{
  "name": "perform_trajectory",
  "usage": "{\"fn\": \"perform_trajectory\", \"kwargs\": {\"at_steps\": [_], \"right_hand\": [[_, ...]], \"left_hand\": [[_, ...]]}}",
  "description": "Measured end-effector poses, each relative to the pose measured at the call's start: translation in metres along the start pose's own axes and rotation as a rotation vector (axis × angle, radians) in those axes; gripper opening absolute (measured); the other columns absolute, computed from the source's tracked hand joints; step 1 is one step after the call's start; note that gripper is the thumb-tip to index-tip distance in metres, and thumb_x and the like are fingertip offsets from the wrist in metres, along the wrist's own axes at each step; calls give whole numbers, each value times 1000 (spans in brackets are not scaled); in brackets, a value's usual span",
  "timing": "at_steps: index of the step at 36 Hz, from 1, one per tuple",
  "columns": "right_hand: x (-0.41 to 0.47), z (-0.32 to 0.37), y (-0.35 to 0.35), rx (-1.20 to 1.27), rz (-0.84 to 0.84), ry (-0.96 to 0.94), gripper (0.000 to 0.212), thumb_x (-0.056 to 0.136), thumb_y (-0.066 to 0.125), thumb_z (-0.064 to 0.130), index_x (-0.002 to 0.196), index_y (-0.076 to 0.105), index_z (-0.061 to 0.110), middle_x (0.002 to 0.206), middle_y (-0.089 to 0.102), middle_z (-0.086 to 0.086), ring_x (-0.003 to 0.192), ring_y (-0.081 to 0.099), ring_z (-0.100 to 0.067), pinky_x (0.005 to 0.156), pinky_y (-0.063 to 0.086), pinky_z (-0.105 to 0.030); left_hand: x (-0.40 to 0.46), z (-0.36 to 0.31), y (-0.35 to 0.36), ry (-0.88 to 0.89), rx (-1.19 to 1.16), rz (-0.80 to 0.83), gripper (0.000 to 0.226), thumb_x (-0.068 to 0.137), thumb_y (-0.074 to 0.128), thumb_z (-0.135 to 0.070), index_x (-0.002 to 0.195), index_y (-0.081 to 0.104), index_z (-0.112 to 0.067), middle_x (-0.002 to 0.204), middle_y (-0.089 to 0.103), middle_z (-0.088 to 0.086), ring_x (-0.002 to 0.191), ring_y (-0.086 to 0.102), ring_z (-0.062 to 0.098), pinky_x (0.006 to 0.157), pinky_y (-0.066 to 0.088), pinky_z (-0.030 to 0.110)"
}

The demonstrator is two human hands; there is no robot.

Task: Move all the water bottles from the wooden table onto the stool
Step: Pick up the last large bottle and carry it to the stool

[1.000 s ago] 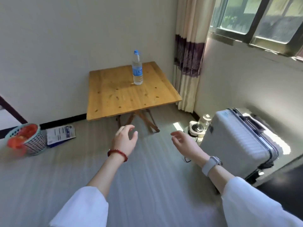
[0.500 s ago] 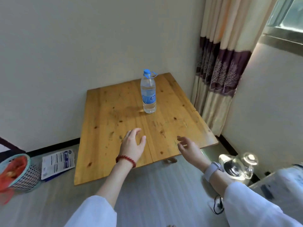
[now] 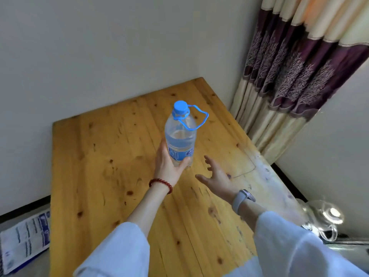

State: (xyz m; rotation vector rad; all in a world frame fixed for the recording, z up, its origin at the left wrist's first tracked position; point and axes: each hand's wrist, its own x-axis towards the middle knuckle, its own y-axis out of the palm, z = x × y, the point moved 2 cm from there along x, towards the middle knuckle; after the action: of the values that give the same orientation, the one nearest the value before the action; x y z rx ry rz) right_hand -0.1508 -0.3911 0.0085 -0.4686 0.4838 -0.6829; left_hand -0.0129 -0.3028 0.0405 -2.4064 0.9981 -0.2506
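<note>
Water bottle (image 3: 180, 136), partly full, gripped upright by left hand (image 3: 167, 164) on wooden table (image 3: 99, 166).

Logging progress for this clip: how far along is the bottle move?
Done: nothing visibly; no stool in view. In hand: the left hand grips the clear blue-capped plastic water bottle above the wooden table; the right hand is open beside it. Left: carrying it to the stool.
</note>
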Motion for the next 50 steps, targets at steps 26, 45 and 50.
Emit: {"fn": "perform_trajectory", "kwargs": {"at_steps": [26,45,50], "right_hand": [[57,9,45,326,-40,75,94,65,77,46,138,20,27,127,38,6,124,38,-17,103,39,-36],[-322,-106,-70,268,-507,272,76,66,72,38,132,33,33,123,52,3,119,46,-17,100,42,-39],[-473,-153,-88,323,-755,334,67,67,73,36,125,39,40,120,56,11,116,52,-10,97,46,-39]], "left_hand": [[96,9,17,-145,-231,58,66,62,73,-54,111,46,-19,101,63,-8,96,62,13,78,51,29],[-222,-119,169,92,-291,781,86,57,81,-30,126,30,-17,120,51,1,108,56,11,90,47,27],[-371,-169,224,223,-262,996,98,59,84,-27,134,22,-21,129,48,2,117,51,15,98,44,33]]}}
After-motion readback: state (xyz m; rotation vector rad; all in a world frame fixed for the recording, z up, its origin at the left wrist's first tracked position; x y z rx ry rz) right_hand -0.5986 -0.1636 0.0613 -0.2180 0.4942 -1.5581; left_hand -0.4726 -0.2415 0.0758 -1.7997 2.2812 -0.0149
